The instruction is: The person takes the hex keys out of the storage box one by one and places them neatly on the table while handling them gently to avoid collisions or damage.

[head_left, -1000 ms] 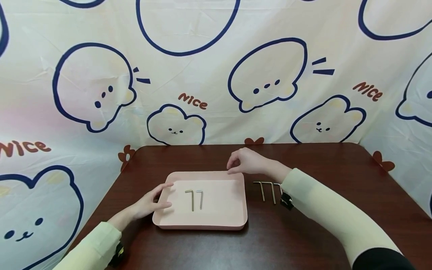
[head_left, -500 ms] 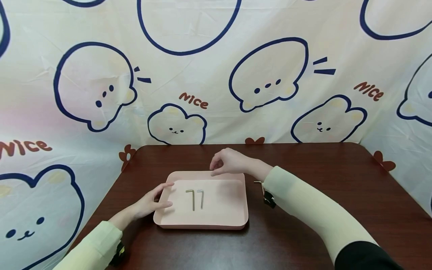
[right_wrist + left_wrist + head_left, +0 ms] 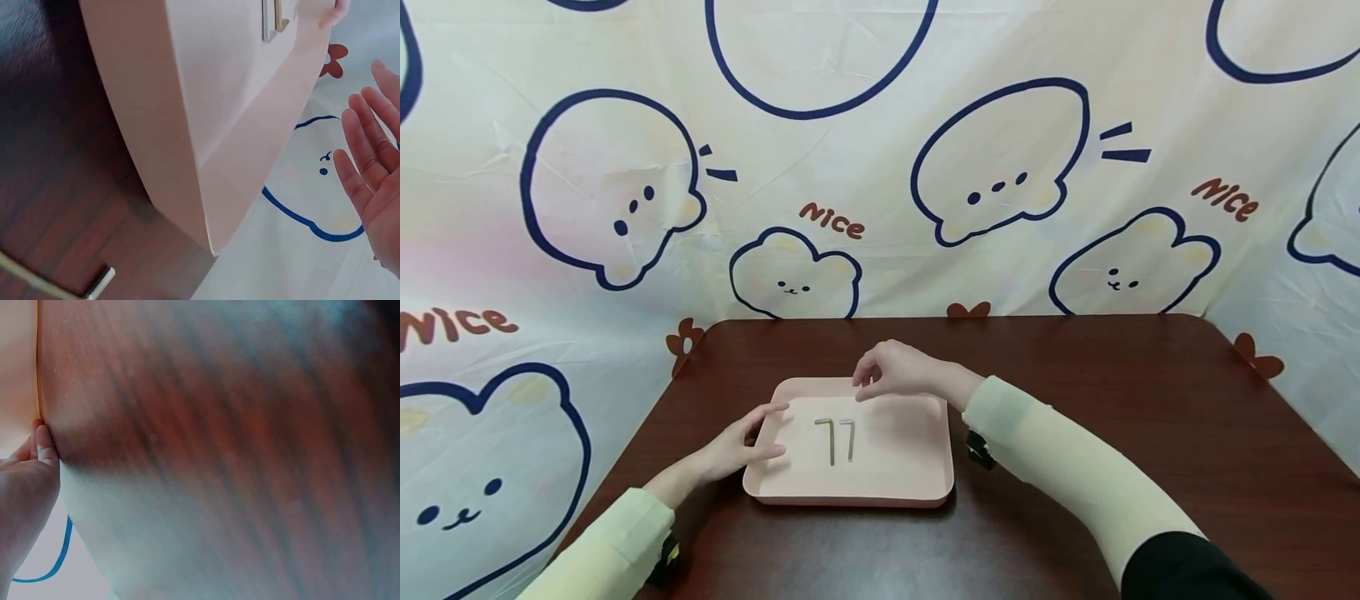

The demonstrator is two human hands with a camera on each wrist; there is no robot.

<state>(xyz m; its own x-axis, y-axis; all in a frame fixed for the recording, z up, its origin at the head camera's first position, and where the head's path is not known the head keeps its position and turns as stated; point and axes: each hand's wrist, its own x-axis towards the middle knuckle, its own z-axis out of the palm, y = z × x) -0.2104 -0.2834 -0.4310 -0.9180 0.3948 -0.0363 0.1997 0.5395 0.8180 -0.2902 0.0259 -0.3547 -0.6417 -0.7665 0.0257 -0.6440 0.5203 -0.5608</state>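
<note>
A pale pink tray (image 3: 898, 467) lies on the table, with a brass-coloured hex key (image 3: 832, 442) and a silver hex key (image 3: 852, 442) side by side inside it. My left hand (image 3: 726, 450) grips the tray's left rim; its fingers also appear on that edge in the left wrist view. Over the back rim hovers my right hand (image 3: 898, 369), fingers loosely bent and nothing visible between them. The right wrist view shows those fingers (image 3: 372, 140) spread apart, clear of the tray wall.
Part of another hex key (image 3: 37, 281) shows on the dark wooden table (image 3: 1075, 367) in the right wrist view. The right sleeve (image 3: 1052, 442) covers the area right of the tray in the head view. A printed cloth (image 3: 880, 167) hangs behind the table.
My right hand has moved left and slightly lower over the tray's back rim. Its sleeve now hides the hex keys on the table. The left hand and the keys in the tray stay put.
</note>
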